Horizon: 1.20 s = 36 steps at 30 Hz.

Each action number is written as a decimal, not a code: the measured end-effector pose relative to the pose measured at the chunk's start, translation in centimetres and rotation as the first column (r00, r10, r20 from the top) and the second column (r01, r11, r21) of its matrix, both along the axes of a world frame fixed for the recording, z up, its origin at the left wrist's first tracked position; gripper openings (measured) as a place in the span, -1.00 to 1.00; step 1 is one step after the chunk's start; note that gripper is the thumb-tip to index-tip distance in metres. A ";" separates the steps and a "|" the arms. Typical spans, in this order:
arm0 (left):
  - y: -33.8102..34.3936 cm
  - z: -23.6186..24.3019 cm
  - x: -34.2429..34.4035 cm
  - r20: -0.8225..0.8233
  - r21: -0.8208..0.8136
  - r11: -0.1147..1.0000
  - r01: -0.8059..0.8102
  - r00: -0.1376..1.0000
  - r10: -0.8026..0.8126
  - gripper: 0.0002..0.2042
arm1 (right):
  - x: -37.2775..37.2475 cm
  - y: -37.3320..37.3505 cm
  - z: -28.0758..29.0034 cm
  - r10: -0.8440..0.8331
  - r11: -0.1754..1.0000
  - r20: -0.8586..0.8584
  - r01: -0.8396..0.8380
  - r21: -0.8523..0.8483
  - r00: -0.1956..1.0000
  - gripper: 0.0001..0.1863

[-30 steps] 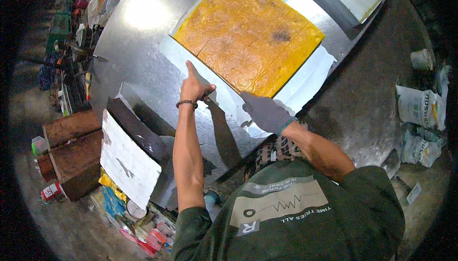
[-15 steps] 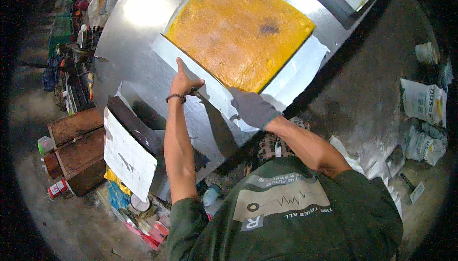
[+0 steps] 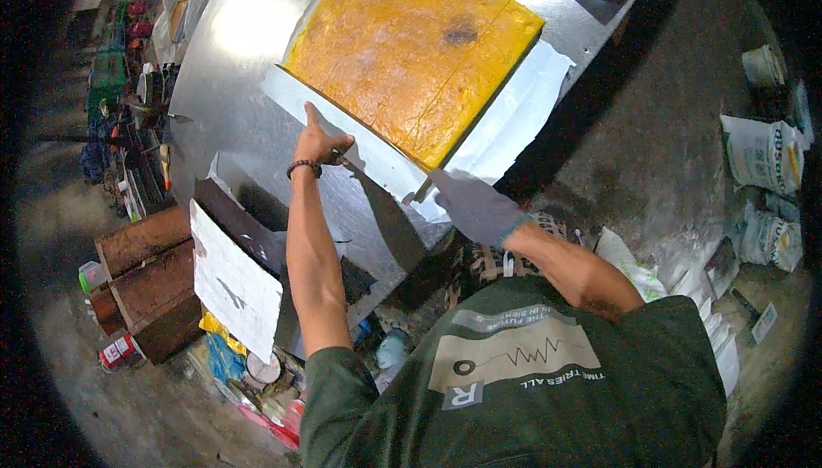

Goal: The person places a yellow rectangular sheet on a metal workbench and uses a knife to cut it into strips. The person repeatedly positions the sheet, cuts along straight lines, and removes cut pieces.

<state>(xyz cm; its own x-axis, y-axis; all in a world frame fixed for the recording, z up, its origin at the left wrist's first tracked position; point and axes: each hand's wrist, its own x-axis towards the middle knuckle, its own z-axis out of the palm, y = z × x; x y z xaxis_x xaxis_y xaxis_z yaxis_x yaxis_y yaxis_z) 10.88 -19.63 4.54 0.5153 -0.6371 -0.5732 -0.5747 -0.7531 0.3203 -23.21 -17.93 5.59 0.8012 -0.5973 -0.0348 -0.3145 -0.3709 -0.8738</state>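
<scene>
Yellow-orange slab (image 3: 411, 61), glossy, uneven, dark-spotted

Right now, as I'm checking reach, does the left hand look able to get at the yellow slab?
Probably yes: the left hand is close beside the yellow slab, with only the pale sheet seemingly between them.

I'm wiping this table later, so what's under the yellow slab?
A pale sheet sticks out past the yellow slab, over the metal table. How far it runs beneath, and anything else there, is hidden.
</scene>
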 end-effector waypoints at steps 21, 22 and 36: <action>0.0 -0.4 0.1 0.004 -0.028 0.999 -0.017 1.000 0.017 0.25 | -2.6 1.4 -1.7 0.012 0.995 -0.111 -0.001 0.102 0.994 -0.53; 0.0 -0.4 0.0 -0.011 -0.042 0.999 -0.016 1.000 0.016 0.25 | -3.2 1.7 -1.7 0.048 0.990 -0.196 -0.020 0.143 0.979 -0.53; -0.4 1.1 -1.1 0.104 0.028 0.997 0.078 0.991 -0.080 0.25 | -10.0 6.2 -8.1 0.025 0.969 -0.188 0.023 0.248 0.982 -0.51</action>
